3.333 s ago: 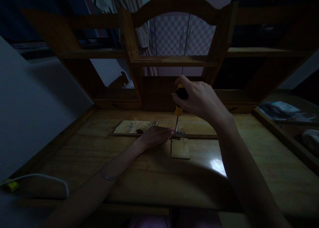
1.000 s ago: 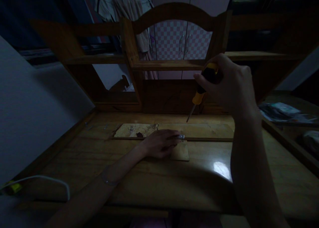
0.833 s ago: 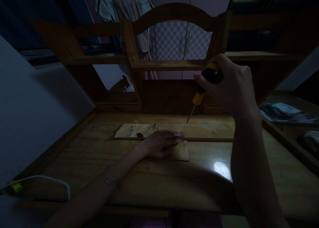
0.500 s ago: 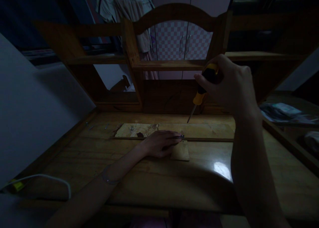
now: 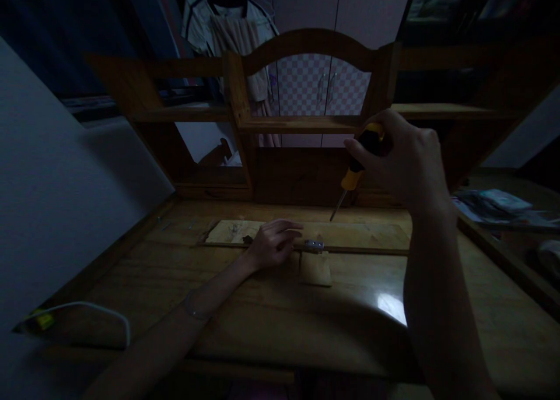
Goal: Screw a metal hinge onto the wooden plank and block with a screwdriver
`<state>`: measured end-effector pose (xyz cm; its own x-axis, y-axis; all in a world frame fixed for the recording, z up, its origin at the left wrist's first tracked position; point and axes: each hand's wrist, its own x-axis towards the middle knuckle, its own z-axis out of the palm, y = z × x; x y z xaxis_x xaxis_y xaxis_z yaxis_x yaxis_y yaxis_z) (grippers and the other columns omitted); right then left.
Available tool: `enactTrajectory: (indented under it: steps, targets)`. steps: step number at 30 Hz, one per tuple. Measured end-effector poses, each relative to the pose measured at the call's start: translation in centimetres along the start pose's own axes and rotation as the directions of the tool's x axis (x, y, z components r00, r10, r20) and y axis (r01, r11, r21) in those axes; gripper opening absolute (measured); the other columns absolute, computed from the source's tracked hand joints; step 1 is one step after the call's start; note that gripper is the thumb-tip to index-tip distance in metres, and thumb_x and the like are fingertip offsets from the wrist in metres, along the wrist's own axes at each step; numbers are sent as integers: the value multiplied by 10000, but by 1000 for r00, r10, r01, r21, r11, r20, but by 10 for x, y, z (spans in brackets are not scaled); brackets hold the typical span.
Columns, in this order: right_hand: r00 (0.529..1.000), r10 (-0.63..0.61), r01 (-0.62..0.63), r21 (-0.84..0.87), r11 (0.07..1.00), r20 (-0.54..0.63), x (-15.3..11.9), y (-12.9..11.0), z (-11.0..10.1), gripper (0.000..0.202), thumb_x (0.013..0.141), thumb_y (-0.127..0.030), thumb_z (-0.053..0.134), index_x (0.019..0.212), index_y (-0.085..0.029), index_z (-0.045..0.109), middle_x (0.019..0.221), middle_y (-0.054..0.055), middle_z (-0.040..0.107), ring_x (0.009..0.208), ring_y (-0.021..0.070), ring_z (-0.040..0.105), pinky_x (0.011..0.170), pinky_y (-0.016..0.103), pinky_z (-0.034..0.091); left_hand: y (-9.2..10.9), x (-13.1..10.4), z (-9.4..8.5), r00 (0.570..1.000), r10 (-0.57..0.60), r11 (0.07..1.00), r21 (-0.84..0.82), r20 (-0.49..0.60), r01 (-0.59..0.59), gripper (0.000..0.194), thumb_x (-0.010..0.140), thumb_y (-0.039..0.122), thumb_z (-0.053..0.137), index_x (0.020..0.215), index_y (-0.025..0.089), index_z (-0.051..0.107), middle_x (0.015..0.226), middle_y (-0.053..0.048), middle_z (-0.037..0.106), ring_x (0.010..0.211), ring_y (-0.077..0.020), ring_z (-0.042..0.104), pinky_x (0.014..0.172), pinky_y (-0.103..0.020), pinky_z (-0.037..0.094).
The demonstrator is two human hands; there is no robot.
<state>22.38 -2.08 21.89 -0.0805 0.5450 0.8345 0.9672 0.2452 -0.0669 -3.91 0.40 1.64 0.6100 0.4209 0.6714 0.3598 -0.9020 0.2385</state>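
A yellow and black screwdriver (image 5: 351,180) is gripped by its handle in my right hand (image 5: 405,161), raised above the desk with the shaft slanting down to the left. My left hand (image 5: 272,245) is open over the long wooden board (image 5: 363,235), its fingers loosely curved and apart. Just right of those fingers, a small shiny metal fitting (image 5: 314,246) rests at the board's near edge. A small square wooden piece (image 5: 317,270) lies against that edge on the near side. The board's left end has torn, peeling paper on it.
The wooden desk top (image 5: 175,295) has a shelf unit (image 5: 301,123) along its back. Small screws (image 5: 165,227) lie at the far left. A white cable (image 5: 87,305) and a yellow object (image 5: 44,319) are at the near left. Plastic-wrapped items (image 5: 503,204) sit off to the right.
My left hand has drawn back left and lifted off the metal fitting, uncovering it. The screwdriver stays in my right hand, nearly still. The camera view has shifted slightly.
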Motion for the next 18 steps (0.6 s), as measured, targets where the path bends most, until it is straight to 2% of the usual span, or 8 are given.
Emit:
enactTrajectory:
  steps: [3,6,8,10,11,13,15,18]
  targets:
    - [1000,14,-14,8,1000,-10,1,1,-3,356,880,-526,620,1068,-224,625,812,36,685,720,216,656,647,306,423,-7,1,1,992,-86,994,57,-95,92,261,893,137,499,1063,206,686,1101,-70,723,1029,-202,662,916,-393,539]
    - [1000,23,-22,24,999,-19,1,3,-8,385,868,-553,623,1067,-224,634,807,44,693,724,230,673,637,304,427,-20,6,-2,971,-173,972,130,-165,195,276,919,157,480,1098,214,682,1078,-62,722,1020,-195,658,938,-380,521]
    - [999,29,-28,48,998,-22,1,5,-13,397,863,-562,627,1065,-220,638,796,48,694,708,224,674,629,297,431,-35,8,-11,937,-260,940,163,-234,301,304,925,158,466,1139,216,674,1105,-62,709,1052,-191,646,975,-367,500]
    - [999,35,-32,75,997,-37,1,7,-19,388,863,-562,627,1044,-218,637,780,46,688,692,211,666,636,294,436,-56,7,-32,882,-380,880,185,-278,437,321,923,174,467,1170,211,668,1152,-70,690,1092,-198,630,1007,-358,478]
    - [998,36,-32,82,996,-47,1,9,-22,380,862,-560,630,1032,-220,635,769,41,681,680,205,657,636,294,434,-68,4,-47,845,-450,835,198,-288,513,316,913,186,480,1160,204,675,1160,-75,688,1103,-208,625,1014,-354,469]
    - [997,38,-32,89,996,-70,0,12,-27,361,854,-560,638,993,-227,627,742,26,658,647,195,635,618,291,422,-90,-8,-84,695,-644,661,225,-320,716,316,885,195,503,1142,201,687,1183,-74,681,1132,-220,611,1032,-333,443]
    - [995,43,-35,83,996,-89,-1,16,-32,355,843,-571,644,964,-238,615,711,10,630,621,191,617,596,290,408,-105,-27,-124,597,-715,554,226,-364,801,287,848,187,521,1065,159,706,1134,-105,693,1086,-258,623,1005,-363,446]
    - [995,41,-35,68,997,-92,-3,20,-38,358,837,-583,644,936,-244,587,715,11,629,636,204,628,598,297,408,-109,-58,-174,461,-797,417,197,-391,888,167,768,190,576,862,149,707,864,-84,717,884,-267,658,856,-355,490]
